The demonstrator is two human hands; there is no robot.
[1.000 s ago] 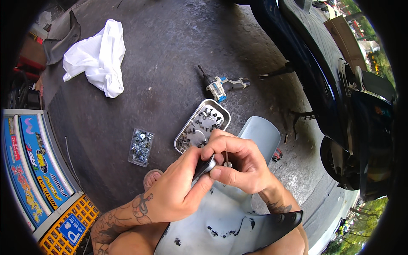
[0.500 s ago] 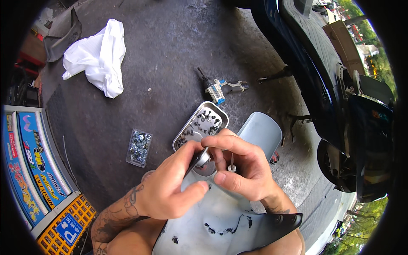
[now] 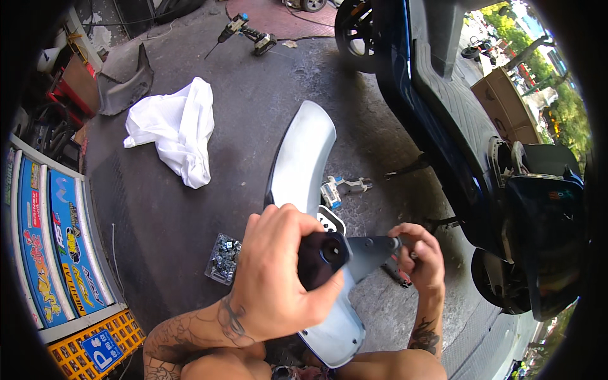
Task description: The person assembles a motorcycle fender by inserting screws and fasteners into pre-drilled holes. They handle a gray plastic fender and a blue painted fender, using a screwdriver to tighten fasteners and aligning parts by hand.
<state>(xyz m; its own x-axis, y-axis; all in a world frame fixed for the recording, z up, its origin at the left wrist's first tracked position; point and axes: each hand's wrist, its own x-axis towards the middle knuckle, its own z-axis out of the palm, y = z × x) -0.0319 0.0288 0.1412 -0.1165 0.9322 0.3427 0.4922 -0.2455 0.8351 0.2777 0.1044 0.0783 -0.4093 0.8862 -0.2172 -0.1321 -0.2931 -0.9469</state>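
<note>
A pale grey, curved mudguard (image 3: 303,158) stands tilted up before me, its far end raised and its lower end (image 3: 339,339) above my knees. My left hand (image 3: 272,272) is closed around its middle, by a dark side piece with a round hole (image 3: 331,249). A dark grey arm (image 3: 370,248) with small holes sticks out to the right. At that arm's tip my right hand (image 3: 419,256) is closed, fingers curled, with a glint of a small metal bolt (image 3: 413,256) between them. Whether the bolt touches the arm is unclear.
Behind the mudguard lie a cordless driver (image 3: 342,189) and a partly hidden metal tray (image 3: 331,218). A clear box of metal clips (image 3: 223,258) sits left. Farther out are a white cloth (image 3: 174,130) and a drill (image 3: 247,35). A dark scooter (image 3: 437,145) stands right.
The mudguard has swung up from my lap and turned, now covering most of the tray. My right hand has moved right, away from my left, to the arm's tip. The view has tilted farther up.
</note>
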